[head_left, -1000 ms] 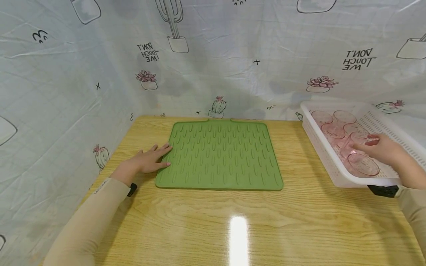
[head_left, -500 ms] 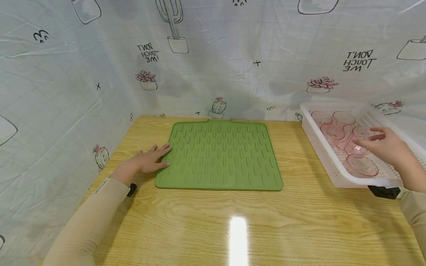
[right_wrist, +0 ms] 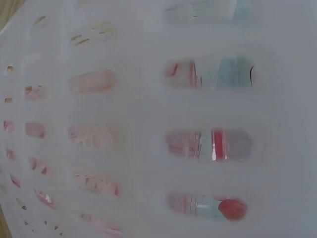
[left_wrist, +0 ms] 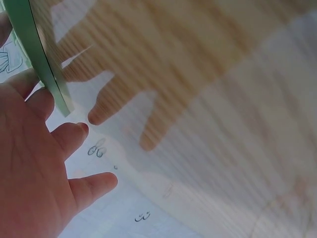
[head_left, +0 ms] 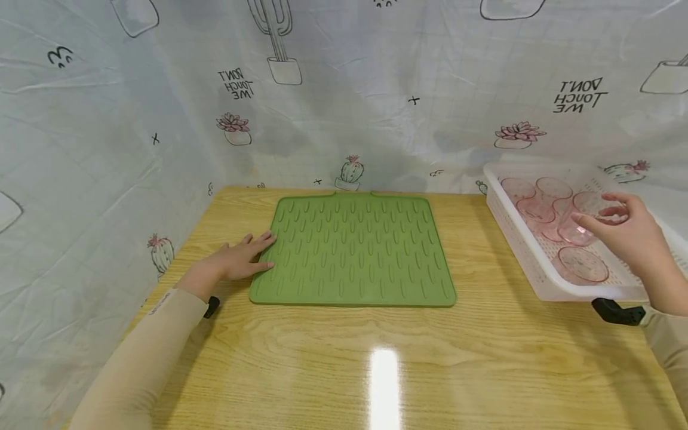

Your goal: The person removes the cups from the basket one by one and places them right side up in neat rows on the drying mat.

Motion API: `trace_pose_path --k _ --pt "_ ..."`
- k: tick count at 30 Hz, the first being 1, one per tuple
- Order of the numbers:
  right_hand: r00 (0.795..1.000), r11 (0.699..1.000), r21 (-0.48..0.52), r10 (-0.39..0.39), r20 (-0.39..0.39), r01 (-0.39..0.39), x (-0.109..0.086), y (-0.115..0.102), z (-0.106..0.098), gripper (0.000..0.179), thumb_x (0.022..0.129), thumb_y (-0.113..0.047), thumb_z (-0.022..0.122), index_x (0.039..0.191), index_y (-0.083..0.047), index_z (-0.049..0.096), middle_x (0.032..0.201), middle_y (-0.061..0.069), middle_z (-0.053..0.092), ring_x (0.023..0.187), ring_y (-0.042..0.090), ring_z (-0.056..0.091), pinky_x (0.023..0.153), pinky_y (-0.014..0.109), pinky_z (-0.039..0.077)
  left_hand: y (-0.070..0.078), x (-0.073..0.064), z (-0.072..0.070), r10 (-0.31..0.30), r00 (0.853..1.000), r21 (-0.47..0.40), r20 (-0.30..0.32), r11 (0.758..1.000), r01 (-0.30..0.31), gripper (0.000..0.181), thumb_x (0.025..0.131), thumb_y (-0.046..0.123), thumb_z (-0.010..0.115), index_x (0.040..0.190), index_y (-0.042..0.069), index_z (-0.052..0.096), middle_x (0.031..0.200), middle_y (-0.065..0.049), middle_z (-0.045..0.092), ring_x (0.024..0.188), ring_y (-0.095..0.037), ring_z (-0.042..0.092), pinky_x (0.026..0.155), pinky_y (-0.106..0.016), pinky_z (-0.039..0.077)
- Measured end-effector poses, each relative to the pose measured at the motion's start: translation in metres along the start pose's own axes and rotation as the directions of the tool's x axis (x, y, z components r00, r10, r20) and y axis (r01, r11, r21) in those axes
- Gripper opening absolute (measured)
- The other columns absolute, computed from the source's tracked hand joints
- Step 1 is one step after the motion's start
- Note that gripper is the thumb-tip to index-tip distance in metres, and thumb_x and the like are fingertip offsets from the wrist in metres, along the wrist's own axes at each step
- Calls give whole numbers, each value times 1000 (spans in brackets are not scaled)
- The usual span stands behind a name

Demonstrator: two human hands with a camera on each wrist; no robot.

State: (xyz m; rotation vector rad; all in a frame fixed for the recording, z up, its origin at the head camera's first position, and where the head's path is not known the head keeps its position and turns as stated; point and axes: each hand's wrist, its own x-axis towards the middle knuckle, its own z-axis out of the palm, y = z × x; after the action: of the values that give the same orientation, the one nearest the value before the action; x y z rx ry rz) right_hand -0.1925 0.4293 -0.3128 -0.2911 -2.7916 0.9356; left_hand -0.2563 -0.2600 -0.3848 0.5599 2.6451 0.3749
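My left hand rests with fingers spread on the left edge of a green mat. At right, my right hand curls thumb and fingers around a clear pink glass, among others in a white basket. Only the left wrist view shows my fingers mirrored in the table; the right wrist view shows only slotted basket wall, pink behind.

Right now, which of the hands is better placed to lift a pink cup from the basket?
Right hand, I'd judge: it holds a pink cup at the white basket; the left hand touches the green mat.
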Motion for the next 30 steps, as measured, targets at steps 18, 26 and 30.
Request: trace_pose_path --k 18,26,30 --pt "998 997 31 -65 -12 66 -11 -29 1 83 102 -40 64 160 4 23 134 33 40 89 1 40 55 12 36 0 2 0 4 1000 11 6 1000 -4 79 107 51 50 166 12 15 172 -13 6 153 -49 1 108 -82 -2" --pt "995 993 69 -100 17 98 -12 -45 6 83 101 -38 66 159 3 24 127 20 45 89 -12 36 58 6 36 0 2 -1 0 1000 10 13 1000 0 79 107 49 51 166 11 15 171 -13 6 152 -49 0 108 -82 -1" --pt "990 987 94 -133 34 129 -12 -53 7 80 101 -36 67 159 3 27 124 9 46 88 -14 39 60 5 37 0 3 -1 0 1000 20 11 1000 0 79 107 49 51 166 11 15 171 -13 6 152 -49 0 108 -82 -1"
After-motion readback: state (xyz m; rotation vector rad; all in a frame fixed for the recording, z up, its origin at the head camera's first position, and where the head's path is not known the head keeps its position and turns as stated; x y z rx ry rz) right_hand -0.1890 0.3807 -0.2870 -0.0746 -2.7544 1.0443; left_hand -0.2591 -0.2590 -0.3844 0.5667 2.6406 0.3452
